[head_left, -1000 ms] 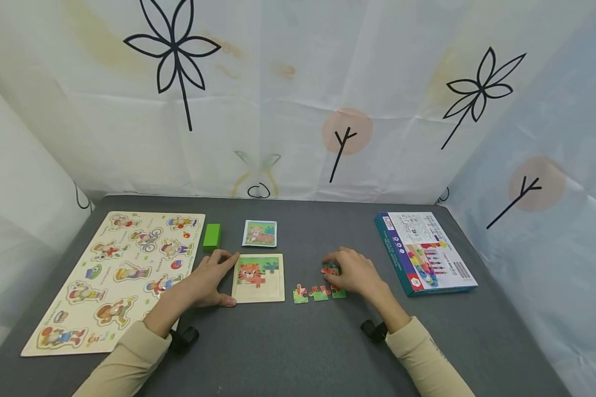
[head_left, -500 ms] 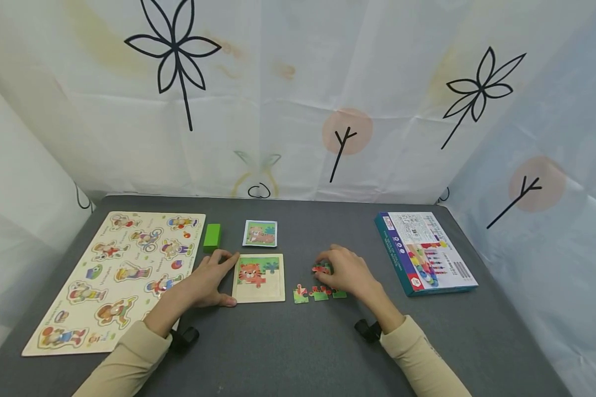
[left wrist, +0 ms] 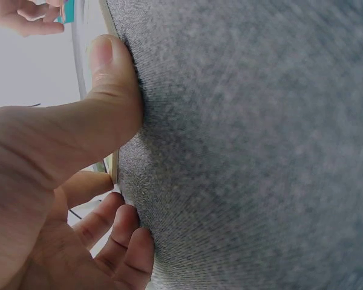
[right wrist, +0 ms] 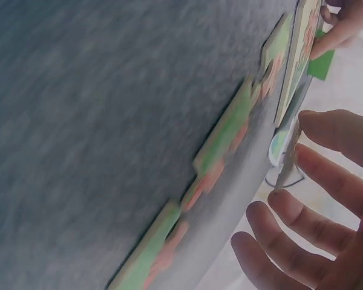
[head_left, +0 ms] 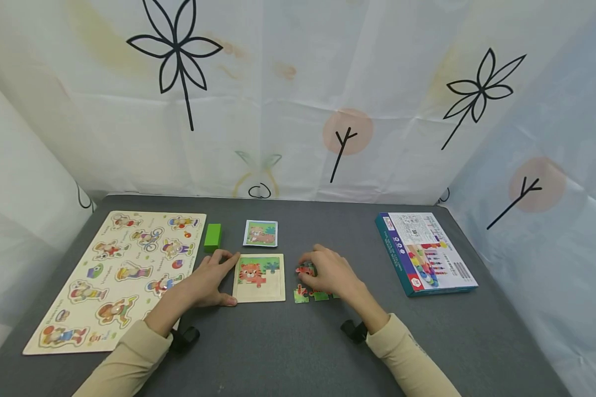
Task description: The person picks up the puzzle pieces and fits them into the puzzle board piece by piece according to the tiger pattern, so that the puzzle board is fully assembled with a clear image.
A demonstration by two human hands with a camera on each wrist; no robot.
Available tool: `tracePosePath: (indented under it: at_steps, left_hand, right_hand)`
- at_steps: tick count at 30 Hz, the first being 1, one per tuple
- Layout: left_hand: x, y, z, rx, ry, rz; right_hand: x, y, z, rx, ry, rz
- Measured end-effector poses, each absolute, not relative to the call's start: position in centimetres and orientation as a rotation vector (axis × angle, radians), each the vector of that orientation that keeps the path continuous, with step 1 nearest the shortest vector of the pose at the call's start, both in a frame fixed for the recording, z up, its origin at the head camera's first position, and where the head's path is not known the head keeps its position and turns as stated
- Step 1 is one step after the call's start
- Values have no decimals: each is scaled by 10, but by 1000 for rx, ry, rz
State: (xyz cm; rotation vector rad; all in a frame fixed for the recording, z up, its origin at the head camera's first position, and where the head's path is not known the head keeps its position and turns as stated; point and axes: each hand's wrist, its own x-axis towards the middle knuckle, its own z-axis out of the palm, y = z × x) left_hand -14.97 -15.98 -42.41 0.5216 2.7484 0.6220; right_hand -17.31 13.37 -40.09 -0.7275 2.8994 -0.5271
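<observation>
Pinching a puzzle piece (head_left: 305,269) below frame centre, the right hand (head_left: 329,273) is shifting leftward from its earlier position; the left hand (head_left: 206,284), fingers spread, is still touching the puzzle board (head_left: 274,293) along its left edge.

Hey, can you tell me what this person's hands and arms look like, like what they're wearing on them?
The left hand and right hand are bare, with no gloves visible. The left sleeve and right sleeve are plain-looking beige. Small black devices sit at the wrists, one left, one right.
</observation>
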Motion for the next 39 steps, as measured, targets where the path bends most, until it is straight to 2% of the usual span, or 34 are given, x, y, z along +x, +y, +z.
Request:
tracePosePath:
  at_steps: [16,39]
  left_hand:
    - [-150,-158,-423,497,2736,611]
    - [-150,-159,-424,491,2729,631]
  right_hand:
    - [-169,98,-404,-850,2890,-484]
    - [-173,65,-409,-821,2858,-346]
